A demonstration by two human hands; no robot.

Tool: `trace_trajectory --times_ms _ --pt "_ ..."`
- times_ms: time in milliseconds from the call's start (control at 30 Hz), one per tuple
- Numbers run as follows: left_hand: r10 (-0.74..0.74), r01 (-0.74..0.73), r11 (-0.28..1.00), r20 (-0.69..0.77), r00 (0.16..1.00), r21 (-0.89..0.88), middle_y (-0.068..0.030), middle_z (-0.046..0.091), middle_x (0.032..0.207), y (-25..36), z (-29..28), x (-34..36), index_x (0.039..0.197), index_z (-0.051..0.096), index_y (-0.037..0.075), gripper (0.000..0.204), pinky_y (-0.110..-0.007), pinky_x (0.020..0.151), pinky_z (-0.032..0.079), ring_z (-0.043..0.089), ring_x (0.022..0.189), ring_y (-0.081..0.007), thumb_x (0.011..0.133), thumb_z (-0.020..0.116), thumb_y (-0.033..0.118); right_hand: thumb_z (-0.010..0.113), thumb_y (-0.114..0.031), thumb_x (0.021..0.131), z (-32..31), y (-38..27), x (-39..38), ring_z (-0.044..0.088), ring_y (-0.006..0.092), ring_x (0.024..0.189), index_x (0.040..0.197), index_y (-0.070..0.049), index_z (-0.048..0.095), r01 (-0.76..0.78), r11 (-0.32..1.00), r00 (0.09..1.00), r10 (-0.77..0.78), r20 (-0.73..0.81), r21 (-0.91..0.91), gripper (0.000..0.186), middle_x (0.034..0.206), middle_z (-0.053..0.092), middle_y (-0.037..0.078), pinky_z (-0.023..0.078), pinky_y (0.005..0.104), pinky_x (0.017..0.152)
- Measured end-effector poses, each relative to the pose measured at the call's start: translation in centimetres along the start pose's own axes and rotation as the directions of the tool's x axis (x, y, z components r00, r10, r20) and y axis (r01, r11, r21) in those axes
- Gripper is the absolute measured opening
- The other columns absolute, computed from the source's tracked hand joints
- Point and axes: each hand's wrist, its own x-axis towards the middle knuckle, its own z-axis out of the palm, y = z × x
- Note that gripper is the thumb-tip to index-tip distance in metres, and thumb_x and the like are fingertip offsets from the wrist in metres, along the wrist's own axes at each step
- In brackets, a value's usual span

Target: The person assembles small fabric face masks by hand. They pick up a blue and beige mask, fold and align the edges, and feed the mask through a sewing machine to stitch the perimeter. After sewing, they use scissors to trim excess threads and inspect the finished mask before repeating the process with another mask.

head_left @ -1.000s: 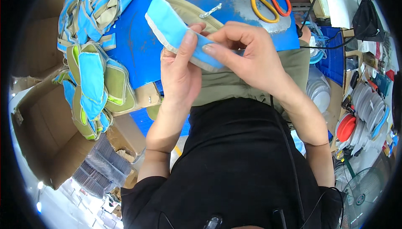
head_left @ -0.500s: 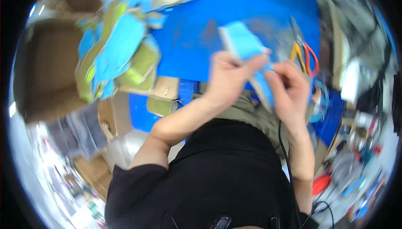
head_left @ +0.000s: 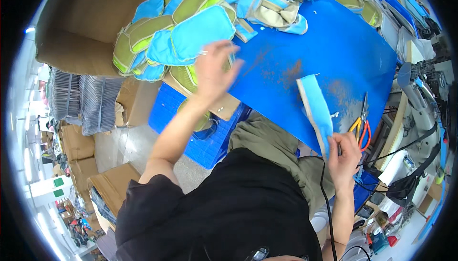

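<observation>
A light-blue fabric strip [head_left: 316, 108] with a pale edge hangs from my right hand [head_left: 344, 155], its lower end pinched between thumb and fingers. The strip's far end extends over the blue tabletop [head_left: 272, 89]. On the left, my left hand [head_left: 214, 72] is open with fingers spread, just over the near right side of a heap of blue, olive and lime sewn fabric pieces [head_left: 202, 31]. Whether its fingertips touch the heap I cannot tell. Scissors [head_left: 365, 129] with red-orange handles and a yellow-handled tool lie to the right of the strip.
A large open cardboard box [head_left: 76, 31] stands left of the heap. More blue and beige sewn pieces [head_left: 274, 3] lie at the far edge. At right is a sewing machine [head_left: 415, 89] with cables. A blue plastic crate [head_left: 200, 149] sits below the table's left edge.
Both hands were together on the blue strip. My left hand has let go and moved left to the heap, while my right hand keeps the strip, lower down. The view has shifted.
</observation>
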Motion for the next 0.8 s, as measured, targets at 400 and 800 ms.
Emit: trace_trajectory --times_ms 400,800 --pt "-0.438 0.369 0.584 0.102 0.893 -0.723 -0.0055 0.075 0.097 -3.9 -8.9 9.4 0.105 0.072 0.003 0.015 -0.026 0.081 0.052 0.068 0.088 -0.013 0.09 0.075 0.007 0.073 -0.001 0.077 -1.9 -2.6 1.6 0.064 0.0243 0.063 0.095 -0.009 0.068 0.305 0.935 0.95 -0.286 0.123 -0.182 0.02 0.08 0.057 0.005 0.05 0.0372 0.053" --pt "-0.046 0.435 -0.276 0.464 0.885 -0.857 -0.0085 0.06 0.139 5.9 -2.0 10.0 0.136 0.056 0.009 0.033 -0.042 0.107 0.049 0.058 0.127 -0.0233 0.105 0.057 0.019 0.066 -0.013 0.076 -4.8 -5.1 0.0 0.062 0.0165 0.066 0.087 -0.011 0.063 0.546 0.822 0.832 -0.51 0.218 -0.161 0.011 0.08 0.051 0.001 0.052 0.0328 0.054"
